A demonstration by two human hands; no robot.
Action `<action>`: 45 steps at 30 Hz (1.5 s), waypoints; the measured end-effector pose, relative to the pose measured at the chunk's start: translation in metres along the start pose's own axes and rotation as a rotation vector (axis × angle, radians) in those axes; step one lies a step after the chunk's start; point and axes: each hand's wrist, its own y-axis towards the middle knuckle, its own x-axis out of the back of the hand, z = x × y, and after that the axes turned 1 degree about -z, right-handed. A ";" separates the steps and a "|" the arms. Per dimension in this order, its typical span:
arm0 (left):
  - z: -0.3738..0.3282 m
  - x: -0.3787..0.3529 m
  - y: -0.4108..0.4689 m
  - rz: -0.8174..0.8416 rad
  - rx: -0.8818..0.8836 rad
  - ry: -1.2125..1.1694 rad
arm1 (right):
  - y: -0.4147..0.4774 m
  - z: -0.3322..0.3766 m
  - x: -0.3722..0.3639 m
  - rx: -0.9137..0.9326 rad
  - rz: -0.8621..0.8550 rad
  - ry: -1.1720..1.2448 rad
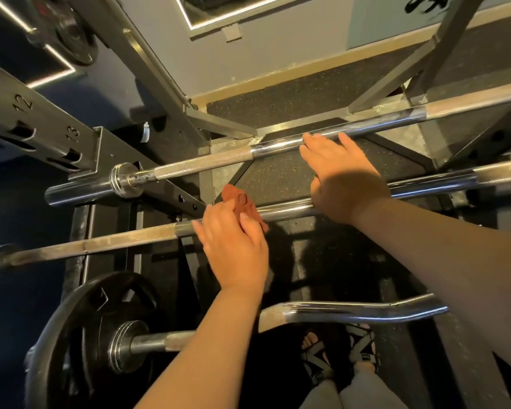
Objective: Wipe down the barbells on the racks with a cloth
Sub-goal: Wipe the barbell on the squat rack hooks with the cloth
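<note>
Three steel bars lie across the rack below me. My left hand presses an orange-brown cloth around the middle barbell, near where its knurled part meets the smooth chrome. My right hand rests flat, palm down, spanning the same middle barbell and the far barbell, with its fingertips on the far one. The near bar is a curl bar with bends, passing under my left forearm.
A black weight plate sits on the curl bar's left end. The numbered rack upright crosses the upper left. Grey frame beams stand beyond the bars. Dark speckled rubber floor lies below, with my sandalled feet at the bottom.
</note>
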 end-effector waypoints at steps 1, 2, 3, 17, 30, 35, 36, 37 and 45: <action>-0.007 -0.005 -0.003 -0.011 0.029 -0.039 | 0.000 0.001 0.000 0.004 0.016 -0.007; -0.016 -0.011 -0.005 -0.012 0.039 -0.082 | 0.002 0.001 0.000 0.001 0.036 -0.011; -0.025 -0.017 -0.009 0.009 0.040 -0.118 | 0.004 0.001 0.001 -0.011 0.068 -0.019; -0.100 -0.052 -0.032 0.061 0.037 -0.185 | 0.005 -0.018 0.025 -0.176 0.170 0.420; -0.078 -0.041 -0.026 0.037 -0.127 0.027 | -0.038 -0.103 0.050 -0.120 0.113 0.028; -0.118 -0.063 -0.030 -0.016 -0.013 -0.014 | -0.028 -0.111 0.052 -0.139 0.162 0.037; -0.127 -0.069 -0.036 0.020 -0.056 -0.024 | -0.026 -0.110 0.051 -0.140 0.161 0.029; -0.136 -0.075 -0.045 0.065 -0.106 -0.048 | -0.026 -0.111 0.049 -0.141 0.161 0.018; -0.124 -0.070 -0.048 0.203 -0.418 0.019 | -0.027 -0.110 0.049 -0.179 0.237 0.047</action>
